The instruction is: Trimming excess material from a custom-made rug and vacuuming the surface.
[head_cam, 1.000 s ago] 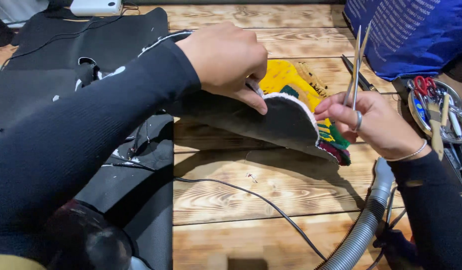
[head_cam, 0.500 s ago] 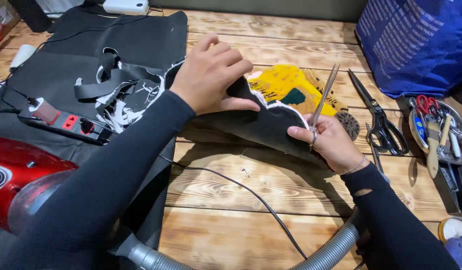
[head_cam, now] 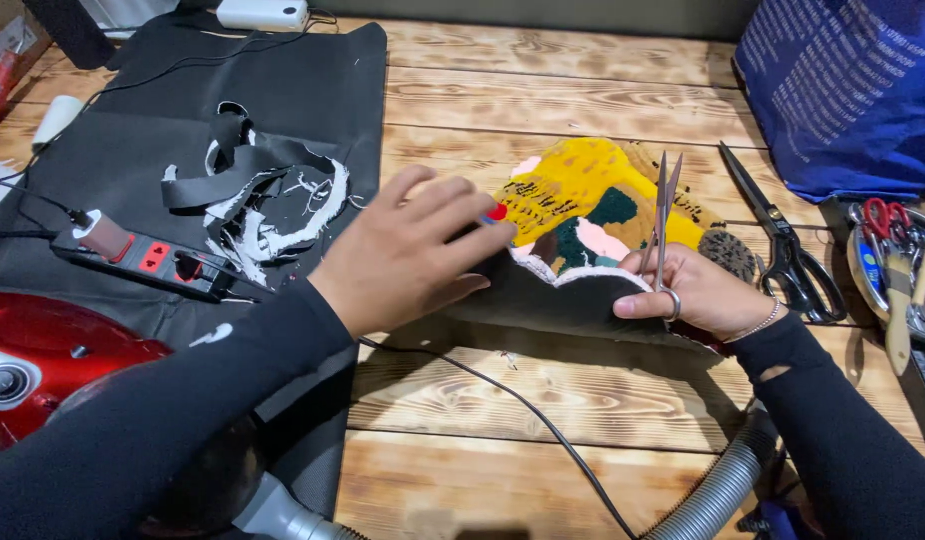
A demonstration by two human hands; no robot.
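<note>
Yellow tufted rug piece — black backing folded up, white-edged

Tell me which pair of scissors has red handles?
The small pair lying in the round metal tray, far right: red-handled scissors. The slim silver scissors and large black-handled scissors differ.
</note>
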